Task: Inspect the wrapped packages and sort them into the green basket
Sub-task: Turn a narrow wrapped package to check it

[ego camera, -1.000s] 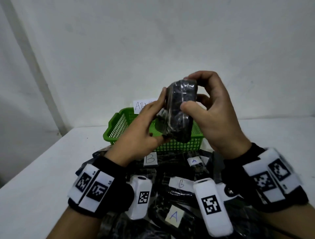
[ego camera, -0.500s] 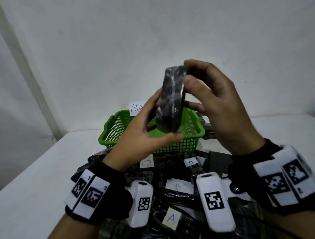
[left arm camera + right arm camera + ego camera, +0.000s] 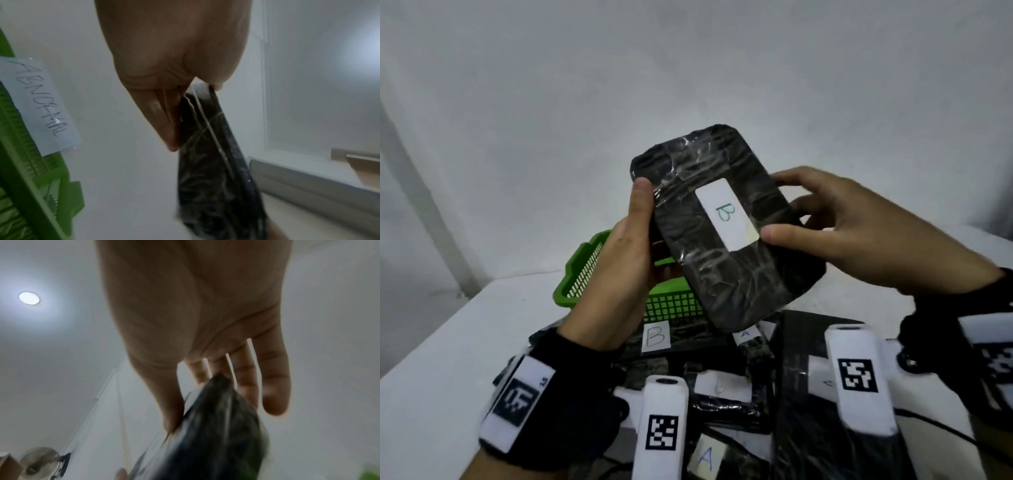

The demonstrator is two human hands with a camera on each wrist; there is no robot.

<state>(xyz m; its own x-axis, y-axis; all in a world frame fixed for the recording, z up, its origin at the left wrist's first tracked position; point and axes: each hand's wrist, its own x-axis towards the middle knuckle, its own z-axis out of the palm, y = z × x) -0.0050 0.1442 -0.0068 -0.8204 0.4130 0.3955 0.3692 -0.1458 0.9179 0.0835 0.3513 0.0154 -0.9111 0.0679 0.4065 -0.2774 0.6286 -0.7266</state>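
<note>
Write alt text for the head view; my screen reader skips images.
Both hands, left hand and right hand, hold up a black wrapped package labelled B above a green basket; more labelled packages lie on the white table.

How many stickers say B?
2 clearly: one B sticker on the held package, one B sticker on the pile by the green basket. A blurred one may be another.

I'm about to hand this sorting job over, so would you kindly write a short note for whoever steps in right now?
Left hand: grips the held package by its left edge, thumb in front.
Right hand: pinches its right edge.
The package is raised over the green basket, its label reading B facing you.
The basket carries an ABNORMAL tag; its contents are hidden.
Left: place this one, then inspect the pile of A and B packages on the table.
</note>
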